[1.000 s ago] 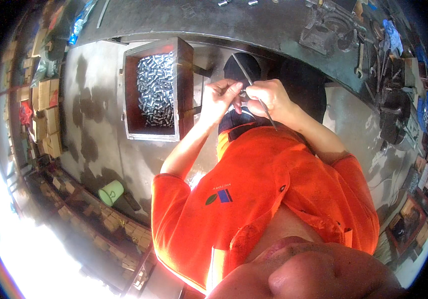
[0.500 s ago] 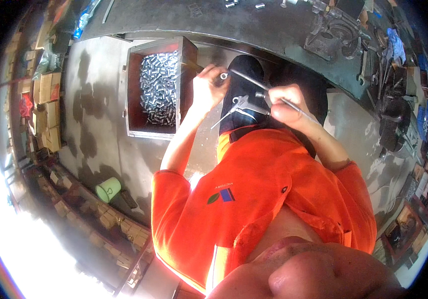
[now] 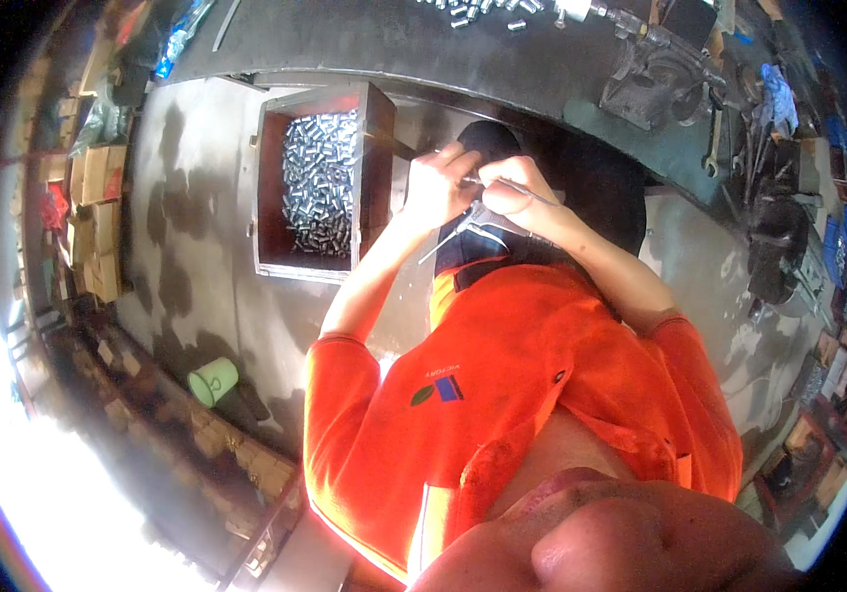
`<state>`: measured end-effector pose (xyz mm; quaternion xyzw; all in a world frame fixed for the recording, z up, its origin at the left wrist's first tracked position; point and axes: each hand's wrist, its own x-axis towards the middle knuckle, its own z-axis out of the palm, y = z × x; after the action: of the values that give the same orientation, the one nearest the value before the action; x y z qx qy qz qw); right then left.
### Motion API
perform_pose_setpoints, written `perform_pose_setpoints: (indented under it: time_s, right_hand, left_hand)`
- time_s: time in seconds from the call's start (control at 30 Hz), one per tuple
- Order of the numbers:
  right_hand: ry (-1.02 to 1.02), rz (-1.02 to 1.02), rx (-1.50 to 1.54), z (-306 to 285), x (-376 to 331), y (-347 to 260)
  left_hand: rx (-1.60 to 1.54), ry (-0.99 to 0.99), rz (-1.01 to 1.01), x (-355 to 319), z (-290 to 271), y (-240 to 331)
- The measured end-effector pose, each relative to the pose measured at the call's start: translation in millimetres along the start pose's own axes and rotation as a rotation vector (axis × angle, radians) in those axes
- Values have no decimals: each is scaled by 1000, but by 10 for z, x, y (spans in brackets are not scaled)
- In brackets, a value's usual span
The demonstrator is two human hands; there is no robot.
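Note:
My left hand (image 3: 440, 187) is closed with its fingers curled around a small metal sleeve, mostly hidden by them. Right beside it, my right hand (image 3: 517, 185) grips a thin metal rod (image 3: 534, 195). The rod's front end meets my left fingers, where I cannot tell whether it is inside the sleeve. Just below both hands, a grey air blow gun (image 3: 488, 222) with a thin nozzle lies across my lap. Left of my left hand stands an open wooden box (image 3: 374, 163) holding many shiny metal sleeves (image 3: 320, 183).
A dark metal workbench (image 3: 345, 44) spans the far side, with several loose metal sleeves (image 3: 473, 12) and a clamp-like device (image 3: 646, 84) on it. A wrench (image 3: 714, 148) lies at its right end. A pale green cup (image 3: 213, 382) is on the floor at left, near shelves of cartons.
My right hand has moved left and slightly up with the rod, up against my left hand. The sleeve's open end, visible before, is now covered. The view has shifted slightly, showing more sleeves on the bench.

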<state>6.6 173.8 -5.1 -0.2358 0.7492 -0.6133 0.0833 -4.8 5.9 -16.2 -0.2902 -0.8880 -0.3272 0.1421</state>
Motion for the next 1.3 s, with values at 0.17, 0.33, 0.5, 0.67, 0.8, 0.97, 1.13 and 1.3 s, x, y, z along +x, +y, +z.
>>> perform_pose_setpoints:
  time_s: [0.17,0.33,0.5,0.67,0.8,0.97,1.13,1.3]
  right_hand:
    - [45,34,-25,-258,-120,-101]
    - [131,114,26,-592,-303,-327]
    - [129,87,54,-626,-219,-305]
    - [152,48,-22,-561,-122,-243]
    - [162,-51,-183,-479,-67,-153]
    - [174,-11,45,-343,-106,87]
    - [43,81,207,-425,-101,1]
    - [96,118,344,-400,-117,44]
  left_hand:
    - [77,2,2,238,25,-265]
    - [132,223,-75,1023,170,-838]
    - [-550,144,-435,1838,-178,-686]
    - [-808,-70,-322,1347,-361,-287]
    - [-1040,-333,-458,738,-283,56]
    - [-1589,-217,-668,364,89,232]
    - [-1907,-117,-678,186,171,306]
    - [-2061,1,-595,141,226,370]
